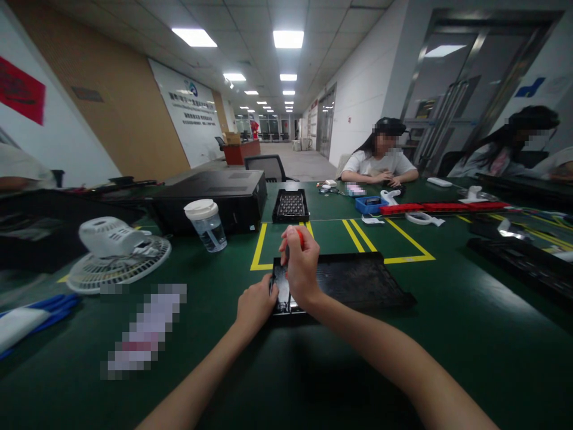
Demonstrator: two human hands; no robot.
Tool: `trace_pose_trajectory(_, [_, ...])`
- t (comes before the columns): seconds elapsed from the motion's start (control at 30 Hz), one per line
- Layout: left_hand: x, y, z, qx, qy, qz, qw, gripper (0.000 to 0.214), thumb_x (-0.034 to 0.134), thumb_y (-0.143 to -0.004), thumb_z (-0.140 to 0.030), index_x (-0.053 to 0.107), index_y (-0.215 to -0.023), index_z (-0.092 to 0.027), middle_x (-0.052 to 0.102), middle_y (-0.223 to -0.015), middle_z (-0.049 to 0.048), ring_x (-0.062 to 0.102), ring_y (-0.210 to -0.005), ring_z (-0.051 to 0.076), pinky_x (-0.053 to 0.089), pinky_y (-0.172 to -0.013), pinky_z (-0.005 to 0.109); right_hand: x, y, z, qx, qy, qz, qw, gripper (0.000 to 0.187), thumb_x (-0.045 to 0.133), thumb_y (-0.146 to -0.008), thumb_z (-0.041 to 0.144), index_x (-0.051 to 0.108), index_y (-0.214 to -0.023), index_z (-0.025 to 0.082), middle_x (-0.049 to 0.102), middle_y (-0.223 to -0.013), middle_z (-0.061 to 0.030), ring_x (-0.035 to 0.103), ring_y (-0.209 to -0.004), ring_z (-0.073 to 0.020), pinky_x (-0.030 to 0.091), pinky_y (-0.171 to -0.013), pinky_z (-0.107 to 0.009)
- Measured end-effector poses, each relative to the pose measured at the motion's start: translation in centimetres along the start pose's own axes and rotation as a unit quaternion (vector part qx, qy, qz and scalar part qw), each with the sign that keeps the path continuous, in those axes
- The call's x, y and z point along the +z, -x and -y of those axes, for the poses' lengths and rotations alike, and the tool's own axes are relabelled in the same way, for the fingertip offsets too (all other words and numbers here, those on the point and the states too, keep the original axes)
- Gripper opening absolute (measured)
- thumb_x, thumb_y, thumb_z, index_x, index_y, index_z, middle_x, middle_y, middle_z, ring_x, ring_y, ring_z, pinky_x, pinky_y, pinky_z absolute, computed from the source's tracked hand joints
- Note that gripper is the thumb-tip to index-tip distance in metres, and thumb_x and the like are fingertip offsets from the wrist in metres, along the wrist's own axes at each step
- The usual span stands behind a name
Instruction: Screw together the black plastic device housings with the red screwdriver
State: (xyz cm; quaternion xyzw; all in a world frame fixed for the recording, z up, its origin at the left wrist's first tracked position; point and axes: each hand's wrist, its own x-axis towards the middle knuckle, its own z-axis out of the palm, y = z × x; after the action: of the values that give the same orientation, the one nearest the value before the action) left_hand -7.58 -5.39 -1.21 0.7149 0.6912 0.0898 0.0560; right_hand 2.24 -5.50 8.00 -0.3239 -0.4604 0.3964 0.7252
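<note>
A shallow black plastic casing (353,280) lies on the green table in front of me, its left end shiny. My left hand (257,303) grips the casing's left edge, thumb and fingers closed against it. Above that same end, my right hand (302,263) is wrapped round a screwdriver (300,239) with a red-orange handle. It is held upright over the casing, and its tip is hidden by the hand and too dark to make out.
Left: a lidded plastic cup (206,227), white fan (116,257), blue-and-white glove (36,319) and large black box (210,200). Beyond the casing stands a black tray (290,206) of small parts; a blue bin (370,205) is farther right. Co-workers (380,155) sit across the table.
</note>
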Motion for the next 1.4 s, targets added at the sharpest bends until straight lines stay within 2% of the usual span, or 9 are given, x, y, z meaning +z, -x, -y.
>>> trace_pose_trajectory(0.17, [-0.4, 0.2, 0.0, -0.001, 0.0, 0.016, 1.0, 0.038, 0.032, -0.087, -0.036, 0.046, -0.119, -0.022, 0.066, -0.093, 0.0111, 0.063, -0.084, 0.025, 0.044, -0.069, 0.032, 0.3, 0.5, 0.0, -0.021, 0.024, -0.015, 0.999, 0.021, 0.046, -0.082, 0.037, 0.052, -0.072, 0.019, 0.045, -0.061, 0.0035, 0.038, -0.048, -0.0067, 0.032, -0.043, -0.018])
trace_pose_trajectory(0.33, [-0.9, 0.3, -0.2, -0.002, -0.007, 0.029, 1.0, 0.039, 0.033, -0.086, -0.037, 0.046, -0.119, -0.02, 0.066, -0.094, 0.0125, 0.063, -0.085, 0.026, 0.044, -0.068, 0.031, 0.6, 0.9, 0.1, -0.021, 0.032, 0.001, 0.999, 0.02, 0.049, -0.081, 0.038, 0.052, -0.074, 0.02, 0.044, -0.062, 0.0034, 0.038, -0.05, -0.0078, 0.033, -0.045, -0.019])
trace_pose_trajectory(0.5, [-0.3, 0.1, 0.1, 0.007, -0.005, 0.009, 1.0, 0.038, 0.033, -0.086, -0.036, 0.046, -0.118, -0.021, 0.066, -0.093, 0.0117, 0.063, -0.083, 0.026, 0.044, -0.068, 0.032, 0.6, 0.7, 0.0, -0.002, 0.017, 0.038, 0.999, 0.02, 0.049, -0.081, 0.039, 0.052, -0.075, 0.02, 0.044, -0.061, 0.0038, 0.038, -0.049, -0.0071, 0.033, -0.044, -0.018])
trace_pose_trajectory(0.8, [0.5, -0.2, 0.5, 0.01, -0.007, -0.014, 1.0, 0.039, 0.03, -0.087, -0.04, 0.046, -0.117, -0.022, 0.066, -0.09, 0.0106, 0.063, -0.079, 0.025, 0.044, -0.067, 0.033, -0.1, 0.2, 0.1, 0.017, -0.022, 0.066, 0.997, 0.021, 0.049, -0.082, 0.038, 0.051, -0.074, 0.018, 0.044, -0.061, 0.0045, 0.039, -0.043, -0.0045, 0.03, -0.039, -0.016])
trace_pose_trajectory(0.97, [0.6, -0.3, 0.5, 0.011, -0.003, -0.02, 1.0, 0.039, 0.03, -0.087, -0.04, 0.045, -0.118, -0.023, 0.066, -0.09, 0.0103, 0.063, -0.081, 0.024, 0.044, -0.067, 0.032, -1.4, -0.5, -0.3, 0.047, -0.088, 0.104, 0.99, 0.031, 0.033, -0.087, 0.043, 0.052, -0.081, 0.018, 0.05, -0.064, 0.0019, 0.045, -0.046, -0.0065, 0.035, -0.042, -0.017])
trace_pose_trajectory(1.07, [0.7, -0.3, 0.5, 0.002, -0.006, -0.014, 1.0, 0.039, 0.031, -0.087, -0.04, 0.046, -0.118, -0.024, 0.066, -0.091, 0.0101, 0.063, -0.08, 0.025, 0.044, -0.066, 0.032, -2.1, -0.7, -0.3, 0.059, -0.119, 0.156, 0.979, 0.032, 0.031, -0.088, 0.042, 0.053, -0.083, 0.018, 0.051, -0.063, 0.0014, 0.047, -0.048, -0.0073, 0.037, -0.046, -0.018])
trace_pose_trajectory(1.17, [0.8, -0.3, 0.5, 0.0, -0.012, -0.019, 1.0, 0.038, 0.031, -0.087, -0.041, 0.046, -0.117, -0.024, 0.066, -0.091, 0.0099, 0.063, -0.081, 0.025, 0.044, -0.068, 0.032, -2.7, -1.0, -0.1, 0.089, -0.152, 0.241, 0.954, 0.03, 0.034, -0.088, 0.039, 0.053, -0.086, 0.017, 0.052, -0.066, 0.0003, 0.048, -0.05, -0.0077, 0.039, -0.049, -0.019])
trace_pose_trajectory(1.4, [1.1, -0.3, 0.7, 0.018, -0.017, -0.026, 0.999, 0.038, 0.03, -0.087, -0.041, 0.047, -0.115, -0.023, 0.066, -0.088, 0.0095, 0.064, -0.078, 0.024, 0.045, -0.066, 0.031, -3.4, -3.5, -0.1, 0.175, -0.198, 0.457, 0.849, 0.022, 0.046, -0.08, 0.035, 0.052, -0.087, 0.015, 0.056, -0.074, -0.0024, 0.056, -0.056, -0.0129, 0.045, -0.053, -0.027])
